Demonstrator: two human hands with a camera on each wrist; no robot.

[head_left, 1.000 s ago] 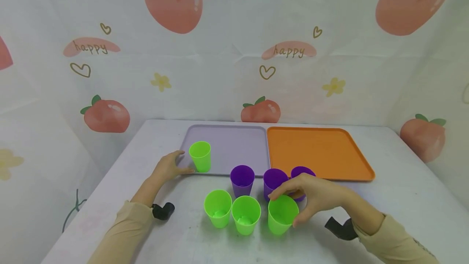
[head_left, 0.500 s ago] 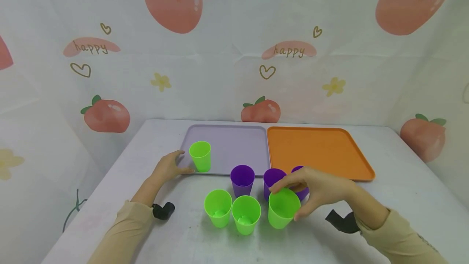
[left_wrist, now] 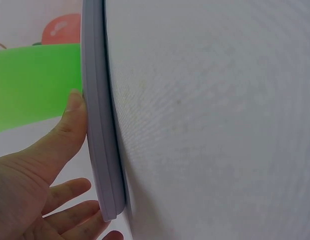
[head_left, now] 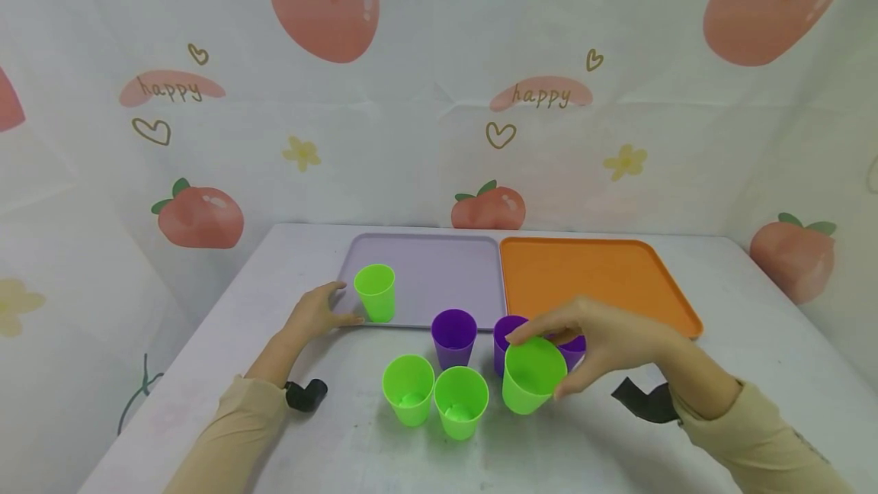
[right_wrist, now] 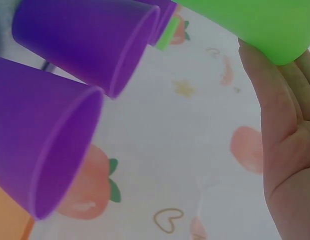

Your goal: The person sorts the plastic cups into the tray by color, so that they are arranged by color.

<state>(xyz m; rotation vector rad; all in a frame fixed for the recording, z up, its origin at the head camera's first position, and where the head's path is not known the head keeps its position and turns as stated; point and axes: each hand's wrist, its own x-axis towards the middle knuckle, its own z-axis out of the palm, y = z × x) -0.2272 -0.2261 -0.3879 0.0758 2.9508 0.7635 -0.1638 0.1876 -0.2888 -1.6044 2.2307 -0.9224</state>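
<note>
My right hand (head_left: 607, 341) pinches the rim of a green plastic cup (head_left: 531, 387) between thumb and fingers. That cup is tilted and raised in front of two purple cups, a left one (head_left: 503, 357) and a right one (head_left: 575, 353) partly hidden by the hand. Another green cup (head_left: 379, 299) stands upright on the lavender tray (head_left: 446, 273). Beside it my left hand (head_left: 318, 315) is spread at the tray's front left corner. In the left wrist view its thumb (left_wrist: 69, 122) lies against the tray's rim, close to the cup; whether it touches the cup I cannot tell.
Two green cups, one left (head_left: 409, 399) and one right (head_left: 461, 412), stand together on the white table (head_left: 384, 463). A purple cup (head_left: 453, 345) is just behind them. An orange tray (head_left: 583, 280) adjoins the lavender one. Printed cloth (head_left: 411, 151) hangs behind.
The right hand has raised the green cup, shifting it slightly away from me and tilting it more. The left hand and the other cups have stayed put.
</note>
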